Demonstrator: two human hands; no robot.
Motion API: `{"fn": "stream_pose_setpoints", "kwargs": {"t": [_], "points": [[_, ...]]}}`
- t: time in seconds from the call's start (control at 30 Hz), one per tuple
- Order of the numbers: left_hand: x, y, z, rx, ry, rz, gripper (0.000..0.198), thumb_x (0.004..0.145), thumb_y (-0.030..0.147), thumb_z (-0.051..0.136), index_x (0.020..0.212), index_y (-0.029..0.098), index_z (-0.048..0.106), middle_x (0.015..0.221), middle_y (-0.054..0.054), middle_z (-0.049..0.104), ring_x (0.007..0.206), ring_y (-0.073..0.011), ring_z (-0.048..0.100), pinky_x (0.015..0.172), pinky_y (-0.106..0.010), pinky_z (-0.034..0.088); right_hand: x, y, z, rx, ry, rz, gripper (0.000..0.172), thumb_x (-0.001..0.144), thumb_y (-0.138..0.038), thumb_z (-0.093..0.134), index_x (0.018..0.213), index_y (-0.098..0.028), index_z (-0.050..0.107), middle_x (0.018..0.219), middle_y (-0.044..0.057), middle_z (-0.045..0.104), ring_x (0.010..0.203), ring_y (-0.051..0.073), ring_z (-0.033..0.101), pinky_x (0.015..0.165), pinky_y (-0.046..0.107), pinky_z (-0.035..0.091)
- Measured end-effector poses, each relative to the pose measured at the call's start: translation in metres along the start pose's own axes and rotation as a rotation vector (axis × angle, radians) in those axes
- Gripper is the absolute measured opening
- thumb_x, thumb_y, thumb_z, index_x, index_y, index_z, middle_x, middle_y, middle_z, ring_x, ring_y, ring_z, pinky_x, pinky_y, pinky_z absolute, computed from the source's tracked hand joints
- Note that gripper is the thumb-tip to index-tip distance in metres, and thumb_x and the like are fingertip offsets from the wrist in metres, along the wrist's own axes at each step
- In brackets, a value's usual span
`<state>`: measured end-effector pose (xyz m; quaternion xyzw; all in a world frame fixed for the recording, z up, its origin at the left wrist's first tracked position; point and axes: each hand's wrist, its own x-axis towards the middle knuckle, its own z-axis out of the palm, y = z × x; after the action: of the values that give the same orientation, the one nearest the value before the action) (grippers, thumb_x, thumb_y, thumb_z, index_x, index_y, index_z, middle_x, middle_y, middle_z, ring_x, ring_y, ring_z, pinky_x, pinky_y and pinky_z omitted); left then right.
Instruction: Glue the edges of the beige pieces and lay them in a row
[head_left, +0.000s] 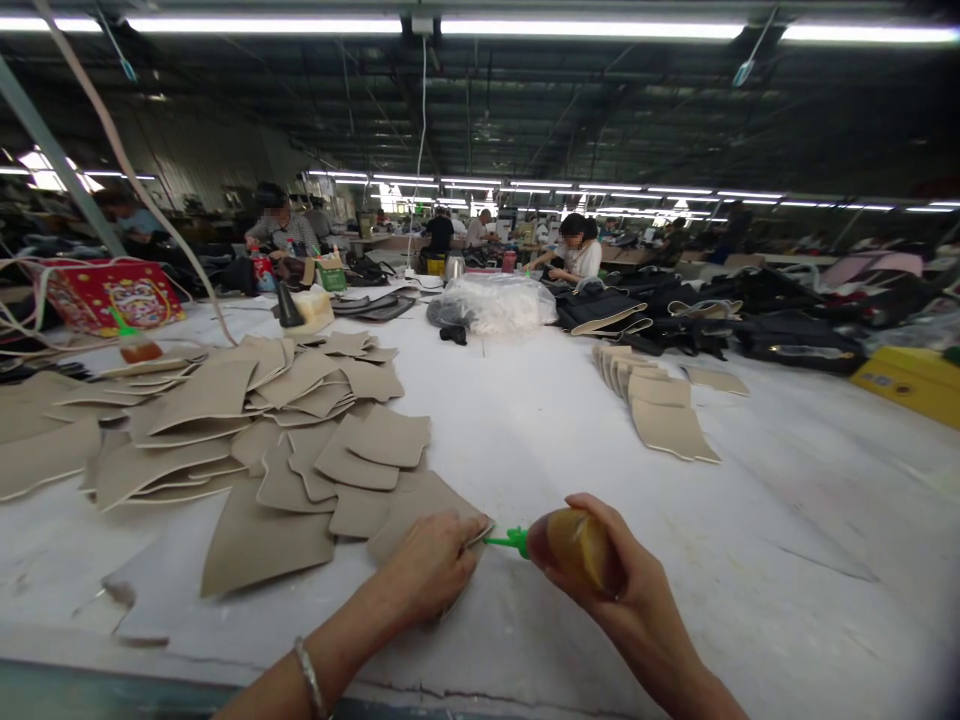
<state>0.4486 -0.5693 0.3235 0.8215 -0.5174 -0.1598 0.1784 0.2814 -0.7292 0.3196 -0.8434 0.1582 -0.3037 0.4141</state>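
My right hand (pixel 626 575) is wrapped round an amber squeeze bottle of glue (pixel 564 545), tilted on its side. Its green nozzle (pixel 510 541) points left and meets the edge of a beige leather piece (pixel 420 510). With fingers closed on that piece, my left hand (pixel 433 565) pinches its right corner; the fingertips are partly hidden. A large loose pile of similar beige pieces (pixel 292 400) spreads over the left of the white table (pixel 517 430), right up to the held one.
A neat overlapping row of beige pieces (pixel 660 400) lies at right. Behind are a clear plastic bag (pixel 491 303), black bag parts (pixel 660 315) and a yellow box (pixel 911 385). At left stand a red box (pixel 109 295) and another green-tipped bottle (pixel 137 345). People sit working farther back.
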Motion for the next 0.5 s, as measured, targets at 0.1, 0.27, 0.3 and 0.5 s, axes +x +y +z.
{"fn": "stream_pose_setpoints", "kwargs": {"t": [0.1, 0.27, 0.3, 0.5], "points": [[0.0002, -0.0018, 0.0016, -0.012, 0.004, 0.004, 0.045, 0.077, 0.015, 0.038, 0.115, 0.030, 0.059, 0.084, -0.003, 0.063, 0.082, -0.0202, 0.059, 0.074, -0.028, 0.042, 0.0014, 0.0032, 0.0000, 0.009, 0.031, 0.025, 0.051, 0.075, -0.040, 0.072, 0.118, -0.029, 0.048, 0.113, 0.003, 0.057, 0.099, 0.024, 0.057, 0.088, 0.032, 0.044], [-0.0009, -0.0027, 0.0026, -0.013, -0.016, -0.007, 0.045, 0.077, 0.014, 0.039, 0.114, 0.029, 0.059, 0.084, -0.003, 0.062, 0.082, -0.0187, 0.058, 0.075, -0.026, 0.042, 0.0000, 0.0059, -0.0012, 0.033, 0.034, 0.027, 0.051, 0.075, -0.038, 0.072, 0.118, -0.028, 0.048, 0.113, 0.002, 0.057, 0.098, 0.023, 0.057, 0.088, 0.030, 0.044], [-0.0012, -0.0028, 0.0026, -0.016, -0.019, -0.004, 0.045, 0.077, 0.014, 0.039, 0.115, 0.029, 0.059, 0.084, -0.003, 0.062, 0.082, -0.0187, 0.058, 0.075, -0.026, 0.042, -0.0012, 0.0058, -0.0013, 0.050, 0.013, 0.035, 0.051, 0.074, -0.038, 0.073, 0.118, -0.028, 0.048, 0.111, 0.002, 0.058, 0.096, 0.022, 0.058, 0.085, 0.029, 0.045], [-0.0029, -0.0054, 0.0022, -0.026, -0.009, 0.008, 0.049, 0.082, 0.016, 0.037, 0.126, 0.030, 0.053, 0.090, -0.004, 0.063, 0.086, -0.0189, 0.059, 0.078, -0.027, 0.042, -0.0051, 0.0057, -0.0010, 0.119, 0.038, 0.090, 0.052, 0.073, -0.036, 0.073, 0.118, -0.027, 0.050, 0.108, 0.001, 0.059, 0.095, 0.022, 0.058, 0.084, 0.028, 0.045]]}}
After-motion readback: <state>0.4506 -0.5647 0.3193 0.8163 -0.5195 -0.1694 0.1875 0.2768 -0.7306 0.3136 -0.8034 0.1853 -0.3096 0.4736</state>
